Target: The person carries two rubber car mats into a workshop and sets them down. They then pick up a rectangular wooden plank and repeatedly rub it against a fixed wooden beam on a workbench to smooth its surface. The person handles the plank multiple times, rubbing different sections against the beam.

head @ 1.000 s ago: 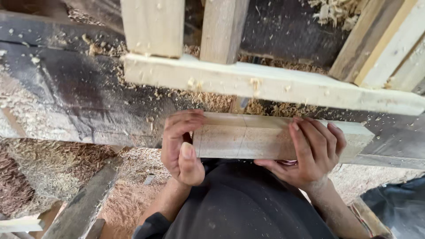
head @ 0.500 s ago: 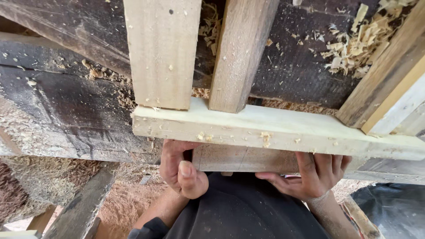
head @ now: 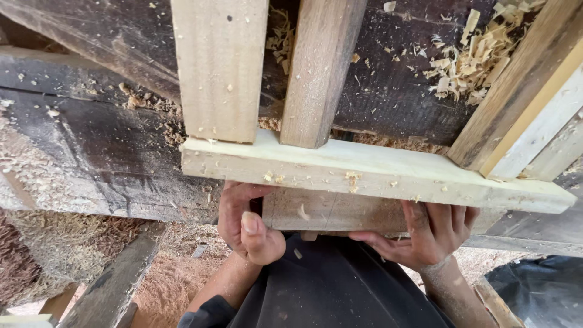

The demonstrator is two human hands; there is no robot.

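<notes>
Both hands' (head: pixel 246 222) (head: pixel 428 234) grip closed on the wood block (head: pixel 334 212), now farther under the pale crosspiece (head: pixel 364 173).

Dark, sawdust-flecked garment, a dark sleeve bunched at the left elbow, bare forearms dusted with sawdust.

A pale yellow sawn wooden crossbar (head: pixel 376 173), flecked with tan sawdust crumbs, lies above a light beige wooden block (head: pixel 340 211) with faint pencil lines, below two greyish-tan upright planks (head: pixel 221 67), and against a dark, almost black weathered desk (head: pixel 91 140) speckled with blond wood shavings (head: pixel 467 61).
</notes>
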